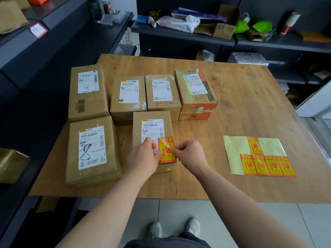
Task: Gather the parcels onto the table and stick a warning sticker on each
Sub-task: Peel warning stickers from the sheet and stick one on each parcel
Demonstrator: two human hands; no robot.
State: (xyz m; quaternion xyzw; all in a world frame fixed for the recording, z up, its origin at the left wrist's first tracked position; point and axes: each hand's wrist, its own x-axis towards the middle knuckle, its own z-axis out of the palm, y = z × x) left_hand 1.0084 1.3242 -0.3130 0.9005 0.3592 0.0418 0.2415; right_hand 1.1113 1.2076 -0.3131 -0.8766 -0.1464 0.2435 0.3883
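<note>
Several brown cardboard parcels lie on the wooden table [241, 108]. The nearest middle parcel [152, 119] carries a red and yellow warning sticker [166, 151] at its front right corner. My left hand [145, 158] pinches the sticker's left edge and my right hand [189, 154] pinches its right edge, both over that parcel. To the left sit a large parcel [91, 151] with black scribbles and a tall parcel [87, 92]. Behind are two small parcels [128, 95] [162, 93] and an orange-printed parcel [196, 93]. The sticker sheet [259, 156] lies at the right.
Dark shelves stand left [53, 42] and behind [197, 36], holding boxes, bags and a tape roll. Another brown box [12, 165] sits on the low left shelf. The sheet's backing is partly bare yellow, with several stickers left. My feet show below the table edge.
</note>
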